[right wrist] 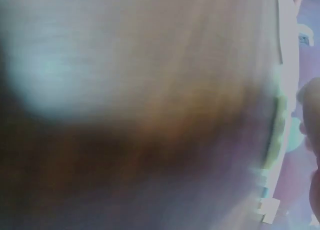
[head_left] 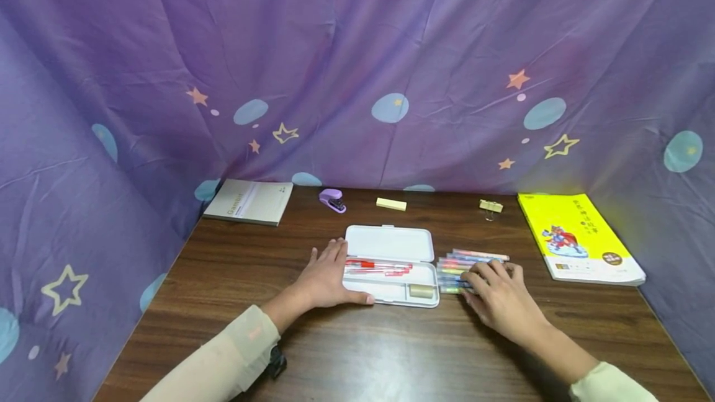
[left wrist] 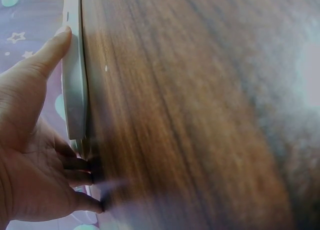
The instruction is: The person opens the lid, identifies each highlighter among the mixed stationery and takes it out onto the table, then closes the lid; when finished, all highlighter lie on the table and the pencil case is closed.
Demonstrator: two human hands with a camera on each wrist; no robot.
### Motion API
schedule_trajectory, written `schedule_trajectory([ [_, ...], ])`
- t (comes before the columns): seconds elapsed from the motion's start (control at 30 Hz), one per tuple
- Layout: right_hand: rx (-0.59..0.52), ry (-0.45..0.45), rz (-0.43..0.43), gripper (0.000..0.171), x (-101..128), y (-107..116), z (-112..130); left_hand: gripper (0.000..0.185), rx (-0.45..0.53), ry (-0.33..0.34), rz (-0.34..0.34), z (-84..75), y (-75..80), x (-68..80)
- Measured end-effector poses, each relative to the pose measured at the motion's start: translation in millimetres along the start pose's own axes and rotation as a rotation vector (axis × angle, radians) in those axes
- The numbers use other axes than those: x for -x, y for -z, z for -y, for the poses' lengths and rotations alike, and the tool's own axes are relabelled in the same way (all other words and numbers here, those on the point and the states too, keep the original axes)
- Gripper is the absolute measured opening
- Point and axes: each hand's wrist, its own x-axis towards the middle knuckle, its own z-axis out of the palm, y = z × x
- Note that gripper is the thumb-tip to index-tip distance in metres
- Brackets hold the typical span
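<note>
A white pencil case [head_left: 389,243] lies with its lid folded back on the table. Several red pens [head_left: 380,267] are in its long compartment, and a tan block [head_left: 421,291] sits in the small front one. My left hand [head_left: 326,278] rests at the case's left end, fingers extended along the side, thumb on the front rim; the left wrist view also shows this thumb on the case wall. My right hand [head_left: 499,296] reaches over a row of coloured pens [head_left: 449,263] with clear caps, fingers bent down beside a blue one. I cannot tell whether it grips this pen.
Along the back stand a grey notebook [head_left: 249,201], a purple stapler [head_left: 332,200], a pale yellow sticky-note strip [head_left: 391,204] and a binder clip with a tan block [head_left: 491,206]. A yellow book [head_left: 581,237] lies at the right. Purple curtains [head_left: 357,67] enclose the table.
</note>
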Motion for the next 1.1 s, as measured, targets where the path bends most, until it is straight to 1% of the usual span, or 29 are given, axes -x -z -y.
schedule_trajectory([
  [0.1, -0.043, -0.079, 0.026, 0.034, -14.7, 0.8, -4.7, 0.146, 0.001, 0.001, -0.003, 0.6, -0.8, -0.5],
  [0.13, -0.069, -0.110, 0.036, 0.027, -21.1, -0.7, -6.3, 0.146, 0.003, 0.003, -0.002, 0.9, -0.6, 0.0],
  [0.17, -0.099, -0.142, 0.047, 0.025, -28.2, -2.7, -7.8, 0.145, 0.005, 0.004, 0.001, 1.1, -0.2, 0.6],
  [0.27, -0.191, -0.235, 0.126, 0.033, -50.7, -9.4, -11.7, 0.145, 0.012, 0.006, 0.004, 1.7, 1.1, 2.3],
  [0.37, -0.289, -0.296, 0.226, 0.039, -74.0, -19.5, -14.3, 0.145, 0.006, 0.014, 0.011, 2.1, 2.2, 3.4],
  [0.5, -0.369, -0.314, 0.323, 0.046, -98.7, -36.7, -16.9, 0.145, 0.010, 0.009, 0.012, 3.0, 2.4, 2.0],
  [0.6, -0.404, -0.310, 0.354, 0.047, -108.8, -49.7, -17.0, 0.145, 0.021, -0.004, 0.009, 3.9, 1.6, 0.8],
  [0.67, -0.419, -0.308, 0.369, 0.046, -111.7, -55.1, -16.6, 0.145, 0.021, -0.008, 0.009, 2.9, 0.8, -0.4],
  [0.8, -0.433, -0.309, 0.377, 0.046, -117.2, -58.7, -13.3, 0.145, 0.016, 0.005, 0.009, 1.1, 0.7, -0.2],
  [0.9, -0.413, -0.335, 0.354, 0.046, -120.9, -54.2, -10.3, 0.146, 0.030, 0.025, 0.008, -0.5, 0.8, 0.2],
  [1.0, -0.369, -0.333, 0.298, 0.048, -122.9, -46.7, -7.1, 0.151, 0.051, 0.060, 0.000, -2.3, 1.1, -0.5],
  [1.1, -0.311, -0.290, 0.214, 0.051, -122.9, -38.4, -3.3, 0.156, 0.067, 0.097, -0.009, -4.6, 2.5, -0.5],
])
